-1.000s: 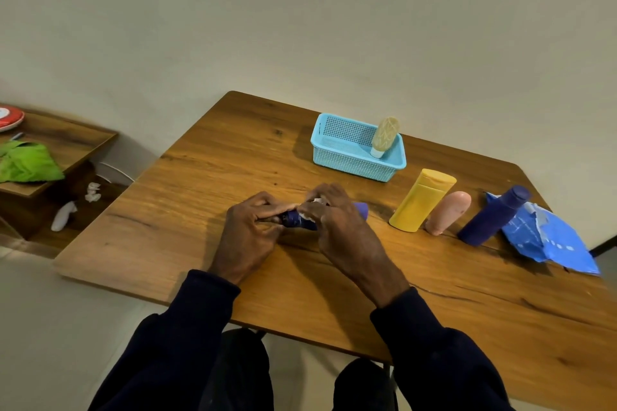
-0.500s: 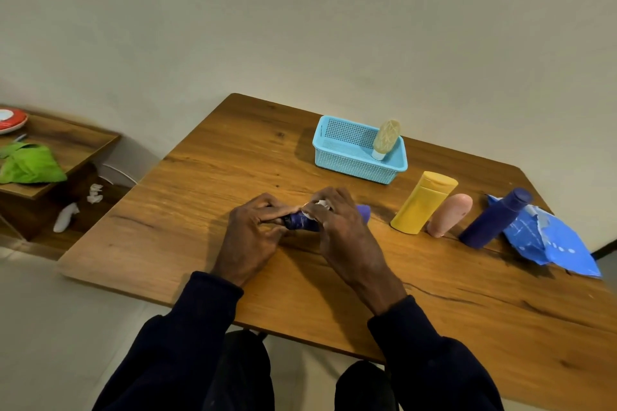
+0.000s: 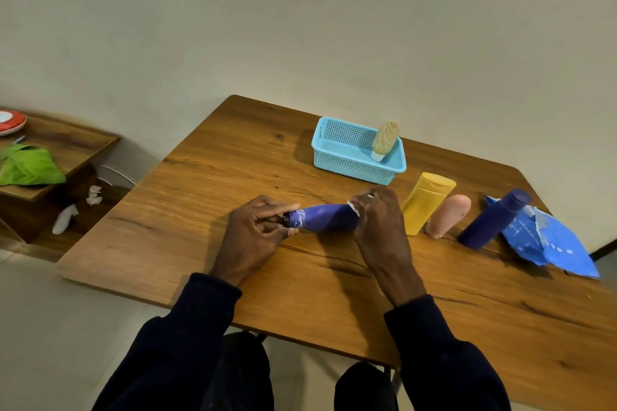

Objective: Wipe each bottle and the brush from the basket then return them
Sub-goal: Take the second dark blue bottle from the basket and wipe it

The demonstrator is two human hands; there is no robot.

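**Purple bottle under wipe; three bottles await on table**

Head view. A wooden table [image 3: 207, 197] stands against a plain wall, with a low side shelf [image 3: 66, 150] at 9 o'clock. The purple bottle [image 3: 325, 217] lies on its side at centre. The left hand [image 3: 253, 230] pinches its dark cap end; the right hand [image 3: 379, 220] is closed over the other end, pressing a white wipe [image 3: 353, 206] against it. The blue basket [image 3: 357, 150] sits at 12 o'clock, one pale item [image 3: 385, 140] standing in it. At 3 o'clock lie a yellow bottle [image 3: 425, 202], a pink bottle [image 3: 449, 215] and a dark blue bottle [image 3: 494, 218], which rests against a blue packet [image 3: 551, 243].

Risks, as judged: the bottle is round and could roll from the pinch; the right elbow could knock the yellow bottle, just beside that hand.

Obscured: the bottle's far end and most of the wipe are covered by the right hand. Whether the pale item is the brush cannot be confirmed.
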